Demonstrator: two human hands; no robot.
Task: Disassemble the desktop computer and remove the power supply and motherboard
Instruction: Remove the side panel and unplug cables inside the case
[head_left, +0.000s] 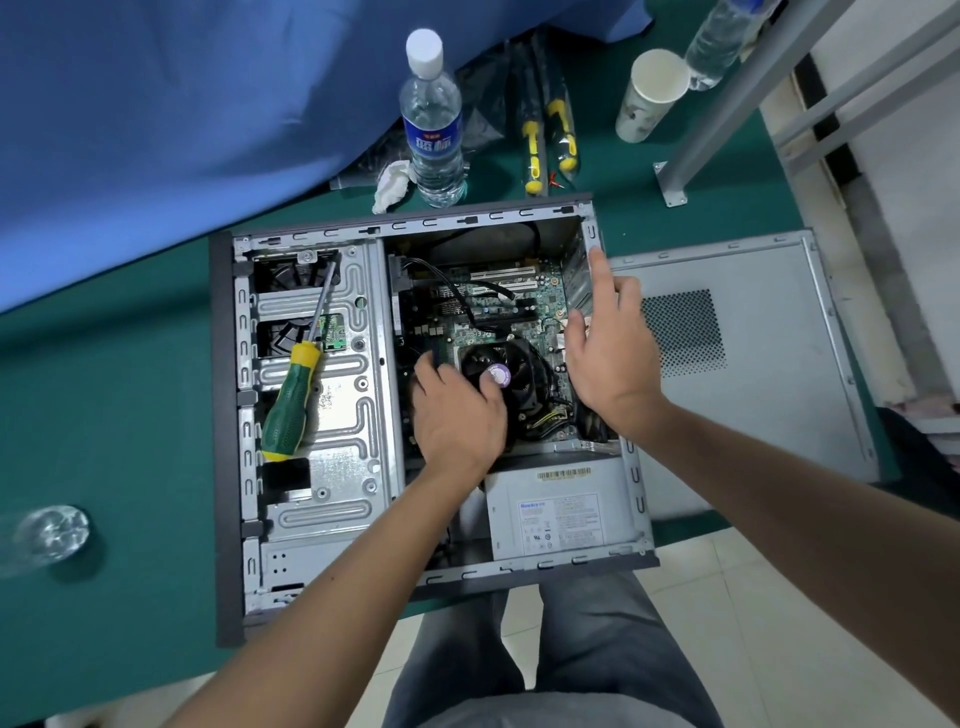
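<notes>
The open computer case (228, 415) lies on its side on a green table. Inside it, the green motherboard (498, 312) sits at the upper right and the grey power supply (561, 514) at the lower right. My left hand (457, 415) is on the black CPU cooler (524, 384); its thumb lies on the fan hub and its fingers curl over the cooler's left side. My right hand (613, 358) hovers over the board's right edge by the case's rear wall, fingers straight and spread, holding nothing. A green and yellow screwdriver (291, 405) rests on the drive cage.
The removed side panel (753, 364) lies right of the case. Behind the case stand a water bottle (434, 130), a crumpled tissue (395, 184), yellow-handled tools (545, 140) and a paper cup (649, 93). A blue cloth (156, 130) covers the far left. A metal frame leg (727, 104) stands at the back right.
</notes>
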